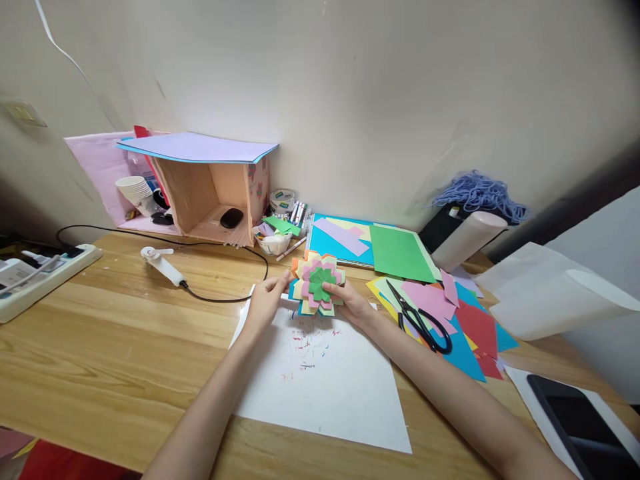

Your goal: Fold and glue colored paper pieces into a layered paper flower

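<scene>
A layered paper flower [317, 280] is held up between my two hands, over the far part of a white sheet [325, 393]. Its middle is green, ringed by pink, then cream, with orange and blue tips at the outside. My left hand [270, 297] pinches the flower's left edge. On the right side, my right hand [351, 301] grips it with a finger lying across the green centre. Red, blue and dark marks dot the sheet below. Black-handled scissors [420, 320] rest on coloured paper scraps [470, 323] to the right of my right hand.
A hot glue gun [163, 267] lies at left with its black cord. Behind stand an open box [205, 193], a small bowl of scraps [274, 243] and paper sheets [400, 252]. A power strip [50, 277] is far left; a phone [585, 420] lies near right.
</scene>
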The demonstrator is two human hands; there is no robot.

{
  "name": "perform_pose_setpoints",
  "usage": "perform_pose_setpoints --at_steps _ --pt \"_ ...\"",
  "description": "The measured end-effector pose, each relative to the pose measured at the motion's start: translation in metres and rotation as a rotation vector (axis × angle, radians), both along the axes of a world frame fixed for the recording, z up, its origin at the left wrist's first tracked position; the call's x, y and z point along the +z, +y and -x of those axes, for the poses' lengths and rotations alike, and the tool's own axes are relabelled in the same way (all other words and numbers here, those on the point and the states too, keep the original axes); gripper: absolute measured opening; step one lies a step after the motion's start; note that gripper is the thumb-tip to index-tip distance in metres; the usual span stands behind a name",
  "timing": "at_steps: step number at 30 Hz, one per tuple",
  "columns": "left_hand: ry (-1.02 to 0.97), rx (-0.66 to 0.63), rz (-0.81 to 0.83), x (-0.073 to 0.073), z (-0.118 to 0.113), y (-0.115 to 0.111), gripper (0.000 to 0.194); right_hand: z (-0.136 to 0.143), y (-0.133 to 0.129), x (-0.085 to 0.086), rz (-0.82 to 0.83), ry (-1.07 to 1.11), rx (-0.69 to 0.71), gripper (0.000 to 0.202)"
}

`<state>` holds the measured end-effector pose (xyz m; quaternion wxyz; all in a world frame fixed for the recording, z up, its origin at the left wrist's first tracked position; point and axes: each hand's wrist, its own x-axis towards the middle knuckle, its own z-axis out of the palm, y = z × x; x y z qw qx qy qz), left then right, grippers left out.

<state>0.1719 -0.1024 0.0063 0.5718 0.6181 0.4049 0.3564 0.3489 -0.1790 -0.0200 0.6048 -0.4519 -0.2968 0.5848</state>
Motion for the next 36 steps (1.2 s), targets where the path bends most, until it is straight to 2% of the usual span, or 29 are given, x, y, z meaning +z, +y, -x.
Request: perform_pose_setpoints --at_steps 8,17,22,26,31,33,36 --pt "-0.021 0.027 0.021 0.006 0.001 -0.002 0.038 0.004 0.001 -0.003 -0.06 0.002 -0.085 0.03" --pt "-0.024 0.033 -0.08 -0.002 0.002 0.0 0.034 0.008 0.0 -0.002 -0.092 -0.033 -0.068 0.027" --pt "0.001 0.11 -0.101 -0.009 0.003 0.006 0.037 0.005 0.002 0.003 -0.083 -0.06 -0.144 0.029" --pt "0.09 0.17 -0.101 -0.009 0.007 0.009 0.042 -0.026 0.01 0.02 -0.083 -0.187 -0.264 0.038" --pt "0.143 0.213 -0.086 -0.014 0.009 0.01 0.043 -0.102 0.012 0.043 -0.099 -0.516 -0.575 0.044" --pt "0.195 0.199 -0.113 -0.017 0.007 0.011 0.041 -0.132 0.006 0.047 -0.082 -0.577 -0.657 0.044" --pt "0.214 0.164 -0.064 -0.02 0.003 0.01 0.046 -0.165 -0.006 0.047 -0.055 -0.653 -0.725 0.039"
